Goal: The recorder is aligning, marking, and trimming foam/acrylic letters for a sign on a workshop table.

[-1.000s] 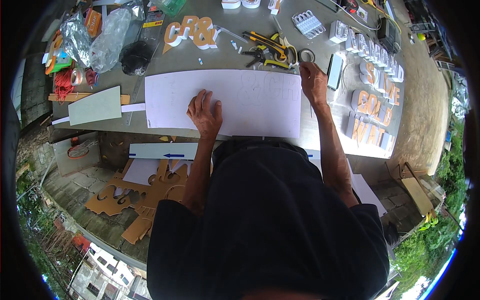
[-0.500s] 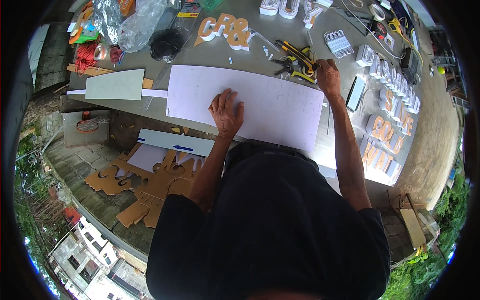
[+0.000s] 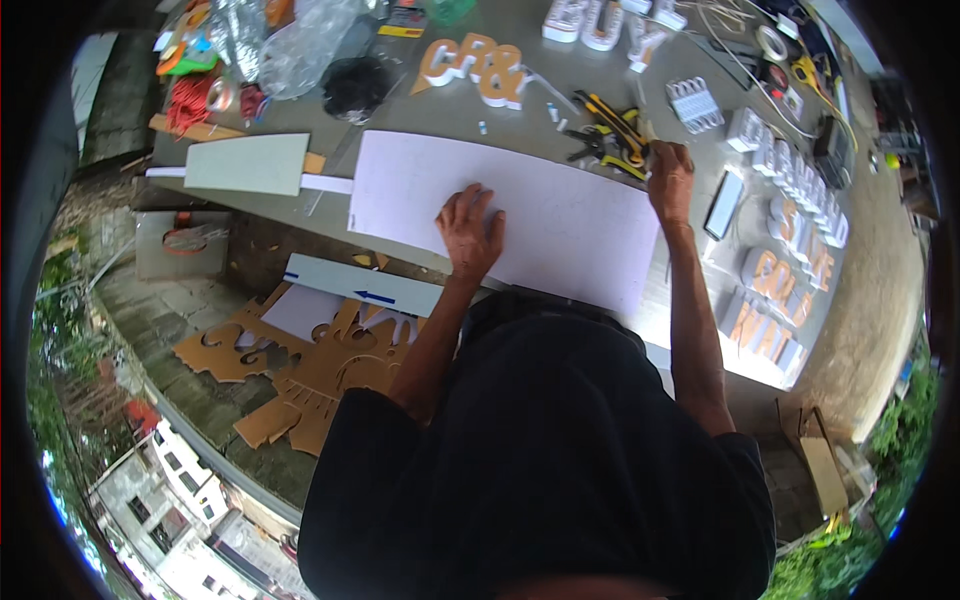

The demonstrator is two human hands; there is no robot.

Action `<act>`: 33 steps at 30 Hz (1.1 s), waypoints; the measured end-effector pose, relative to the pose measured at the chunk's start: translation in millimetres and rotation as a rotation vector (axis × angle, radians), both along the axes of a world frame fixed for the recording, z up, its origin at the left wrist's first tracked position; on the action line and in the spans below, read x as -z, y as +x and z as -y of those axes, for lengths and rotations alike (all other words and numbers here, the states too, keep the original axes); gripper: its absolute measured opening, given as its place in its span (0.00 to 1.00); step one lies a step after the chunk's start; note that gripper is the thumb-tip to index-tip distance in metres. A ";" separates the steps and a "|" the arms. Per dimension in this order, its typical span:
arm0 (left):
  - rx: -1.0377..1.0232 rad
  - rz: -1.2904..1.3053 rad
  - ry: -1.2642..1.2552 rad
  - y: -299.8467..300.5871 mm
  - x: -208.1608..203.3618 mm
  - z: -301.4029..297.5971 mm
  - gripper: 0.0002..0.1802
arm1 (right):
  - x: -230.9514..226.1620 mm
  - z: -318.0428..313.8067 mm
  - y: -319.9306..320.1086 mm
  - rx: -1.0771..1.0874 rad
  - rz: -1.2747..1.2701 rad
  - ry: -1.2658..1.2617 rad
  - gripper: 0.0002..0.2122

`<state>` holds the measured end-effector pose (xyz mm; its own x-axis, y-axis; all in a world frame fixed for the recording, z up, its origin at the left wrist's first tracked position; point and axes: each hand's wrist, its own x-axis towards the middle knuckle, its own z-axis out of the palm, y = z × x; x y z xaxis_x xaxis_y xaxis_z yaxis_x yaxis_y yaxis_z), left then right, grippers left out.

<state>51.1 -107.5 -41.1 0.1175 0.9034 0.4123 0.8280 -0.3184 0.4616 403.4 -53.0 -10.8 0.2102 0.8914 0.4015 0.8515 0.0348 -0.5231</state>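
Note:
A long white sheet (image 3: 580, 215) lies on the grey table in front of me, and faint outlines show on it. My left hand (image 3: 472, 235) rests on its middle with the fingers apart, pressing nothing but the sheet. Past the sheet's right end, my right hand (image 3: 670, 185) is closed with the fingers curled down. What it holds, if anything, is hidden; a small pale bit shows by its fingertips. Just left of that hand lie yellow-and-black cutters (image 3: 618, 125) and pliers (image 3: 600, 150). A phone (image 3: 724, 205) lies to its right.
Cut-out letters in white and brown (image 3: 475, 65) stand at the back, with more rows (image 3: 780, 280) at the right. A pale green panel (image 3: 248, 163) lies left of the sheet. Plastic bags (image 3: 305, 50) and red cord (image 3: 190, 105) fill the far left. Brown cut scraps (image 3: 330, 375) sit below the table.
My right hand has drawn slightly away from the cutters, its fingers still curled. My left hand stays on the sheet. The whole view has shifted a little.

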 end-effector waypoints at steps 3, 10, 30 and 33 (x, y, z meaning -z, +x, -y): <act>-0.034 -0.053 0.016 -10.7 0.1 4.2 0.23 | -9.1 15.3 -26.5 0.079 -0.137 -0.046 0.13; -0.002 -0.069 0.004 -9.0 5.9 -1.2 0.23 | -12.6 71.0 -15.4 0.203 -0.105 -0.062 0.12; 0.003 -0.045 0.013 -9.0 3.7 2.3 0.23 | 5.2 78.7 78.9 0.801 -0.009 -0.526 0.28; 0.000 -0.038 0.001 -9.0 5.0 2.3 0.23 | -1.8 74.9 82.1 0.815 -0.070 -0.582 0.29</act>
